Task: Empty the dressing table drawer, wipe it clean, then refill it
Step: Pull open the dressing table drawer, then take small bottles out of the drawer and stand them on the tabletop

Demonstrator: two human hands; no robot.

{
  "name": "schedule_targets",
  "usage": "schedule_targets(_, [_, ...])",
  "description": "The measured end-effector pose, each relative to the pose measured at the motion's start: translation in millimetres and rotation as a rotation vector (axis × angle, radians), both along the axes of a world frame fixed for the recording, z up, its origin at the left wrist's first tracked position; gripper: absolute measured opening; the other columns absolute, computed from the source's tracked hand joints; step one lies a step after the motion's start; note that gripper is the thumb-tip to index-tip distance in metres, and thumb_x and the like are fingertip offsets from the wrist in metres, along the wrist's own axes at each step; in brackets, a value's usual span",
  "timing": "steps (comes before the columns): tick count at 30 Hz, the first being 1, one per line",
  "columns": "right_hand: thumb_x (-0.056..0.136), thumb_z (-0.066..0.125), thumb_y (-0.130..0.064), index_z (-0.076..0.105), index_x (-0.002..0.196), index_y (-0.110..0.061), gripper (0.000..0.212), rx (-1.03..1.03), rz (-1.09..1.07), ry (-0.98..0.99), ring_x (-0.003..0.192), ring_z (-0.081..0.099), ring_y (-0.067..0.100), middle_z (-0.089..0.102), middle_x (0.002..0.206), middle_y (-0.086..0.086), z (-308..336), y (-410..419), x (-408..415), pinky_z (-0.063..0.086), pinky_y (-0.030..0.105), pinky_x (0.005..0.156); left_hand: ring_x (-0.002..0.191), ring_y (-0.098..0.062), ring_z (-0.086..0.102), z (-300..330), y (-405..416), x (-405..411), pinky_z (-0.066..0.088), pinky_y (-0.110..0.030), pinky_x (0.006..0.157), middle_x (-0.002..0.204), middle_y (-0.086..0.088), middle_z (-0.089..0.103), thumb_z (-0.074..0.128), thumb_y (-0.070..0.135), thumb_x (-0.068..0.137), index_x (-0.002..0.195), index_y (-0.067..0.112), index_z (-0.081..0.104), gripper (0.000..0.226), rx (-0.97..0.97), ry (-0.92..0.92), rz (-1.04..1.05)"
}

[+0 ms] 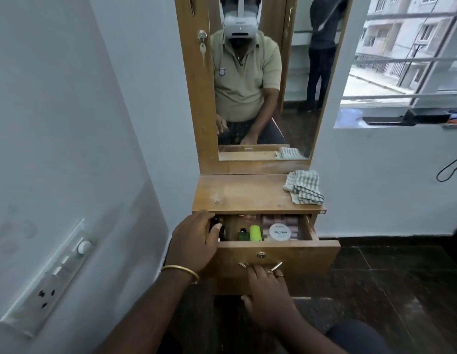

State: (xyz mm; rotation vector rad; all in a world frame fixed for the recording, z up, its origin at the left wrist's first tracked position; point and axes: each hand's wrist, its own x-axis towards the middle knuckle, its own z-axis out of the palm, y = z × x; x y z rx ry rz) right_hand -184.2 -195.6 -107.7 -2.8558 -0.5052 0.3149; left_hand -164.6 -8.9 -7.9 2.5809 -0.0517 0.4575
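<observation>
Wooden drawer (278, 254) of a dressing table (247, 192) stands pulled open, holding a lime-green container (256, 233), a small dark bottle (243, 235) and a white round tub (280, 232). The left hand (194, 241) reaches into the drawer's left end, fingers curled round a dark object. The right hand (268, 290) grips the metal handle (260, 265) on the drawer front. A striped cloth (304, 186) lies folded at the tabletop's right edge, below the mirror (260, 77)
</observation>
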Motion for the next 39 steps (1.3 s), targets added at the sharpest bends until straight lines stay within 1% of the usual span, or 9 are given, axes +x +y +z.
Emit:
schedule_targets(3, [0.092, 0.054, -0.047, 0.021, 0.154, -0.017, 0.076, -0.078, 0.042, 0.015, 0.141, 0.033, 0.026, 0.034, 0.154, 0.004, 5, -4, -21, 0.024, 0.047, 0.116, 0.12, -0.025, 0.057, 1, 1, -16, 0.042, -0.036, 0.099, 0.128, -0.006, 0.064, 0.055, 0.032, 0.097, 0.124, 0.013, 0.063, 0.034, 0.008, 0.031, 0.013])
schedule_targets(8, [0.09, 0.056, -0.052, 0.024, 0.153, -0.016, 0.079, -0.168, 0.107, 0.036, 0.137, 0.039, 0.03, 0.041, 0.149, 0.008, 12, -10, -57, 0.029, 0.046, 0.113, 0.121, -0.026, 0.056, 4, -3, -33, 0.042, -0.036, 0.099, 0.129, -0.008, 0.063, 0.052, 0.031, 0.099, 0.124, 0.012, 0.062, 0.034, 0.014, 0.064, 0.003])
schedule_targets(13, [0.089, 0.059, -0.054, 0.02, 0.155, -0.017, 0.085, -0.201, 0.181, 0.196, 0.139, 0.037, 0.031, 0.04, 0.152, 0.011, 29, -12, -76, 0.028, 0.048, 0.114, 0.128, -0.023, 0.052, 4, -6, -40, 0.039, -0.036, 0.104, 0.137, -0.005, 0.058, 0.05, 0.033, 0.1, 0.131, 0.013, 0.058, 0.039, 0.008, 0.08, -0.004])
schedule_targets(16, [0.088, 0.061, -0.056, 0.042, 0.143, -0.017, 0.07, -0.226, 0.254, 0.305, 0.128, 0.049, 0.031, 0.05, 0.141, 0.01, 58, -13, -76, 0.041, 0.048, 0.105, 0.124, -0.022, 0.054, 2, -5, -38, 0.04, -0.036, 0.103, 0.134, -0.004, 0.061, 0.05, 0.034, 0.099, 0.13, 0.015, 0.06, 0.038, 0.007, 0.105, -0.005])
schedule_targets(19, [0.09, 0.061, -0.052, 0.058, 0.126, -0.024, 0.046, 0.01, 0.237, 0.348, 0.105, 0.061, 0.018, 0.063, 0.119, 0.0, 86, -16, -63, 0.052, 0.038, 0.091, 0.119, -0.02, 0.057, 1, -2, -34, 0.043, -0.036, 0.101, 0.129, -0.002, 0.064, 0.049, 0.034, 0.099, 0.126, 0.016, 0.063, 0.035, 0.016, 0.122, -0.013])
schedule_targets(23, [0.092, 0.064, -0.032, 0.065, 0.115, -0.032, 0.023, 0.343, 0.086, 0.015, 0.082, 0.059, -0.002, 0.068, 0.104, -0.013, 102, -23, -27, 0.048, 0.019, 0.068, 0.117, -0.019, 0.057, 0, 2, -25, 0.044, -0.035, 0.099, 0.127, 0.0, 0.064, 0.048, 0.035, 0.099, 0.125, 0.019, 0.063, 0.034, 0.015, 0.131, -0.006])
schedule_targets(28, [0.09, 0.063, -0.028, 0.063, 0.12, -0.033, 0.03, 0.317, -0.048, -0.085, 0.096, 0.062, 0.005, 0.067, 0.109, -0.014, 77, -16, 30, 0.057, 0.034, 0.078, 0.115, -0.019, 0.058, -5, 15, -5, 0.045, -0.034, 0.098, 0.124, 0.0, 0.065, 0.049, 0.031, 0.099, 0.124, 0.019, 0.064, 0.031, 0.003, 0.108, -0.006])
schedule_targets(32, [0.094, 0.06, -0.028, 0.059, 0.126, -0.029, 0.032, 0.267, -0.01, -0.087, 0.106, 0.059, 0.01, 0.065, 0.12, -0.01, 68, 12, 57, 0.05, 0.026, 0.074, 0.117, -0.021, 0.057, -12, 27, 16, 0.045, -0.04, 0.1, 0.125, -0.001, 0.064, 0.052, 0.027, 0.098, 0.125, 0.019, 0.062, 0.03, -0.021, 0.128, 0.001])
schedule_targets(39, [0.099, 0.05, -0.014, 0.051, 0.139, -0.031, 0.043, 0.127, 0.196, -0.069, 0.126, 0.053, 0.017, 0.054, 0.142, -0.002, 60, 68, 92, 0.05, 0.034, 0.095, 0.118, -0.02, 0.057, -40, 49, 40, 0.045, -0.034, 0.1, 0.127, 0.0, 0.064, 0.058, 0.023, 0.095, 0.124, 0.021, 0.064, 0.03, -0.068, 0.134, -0.01])
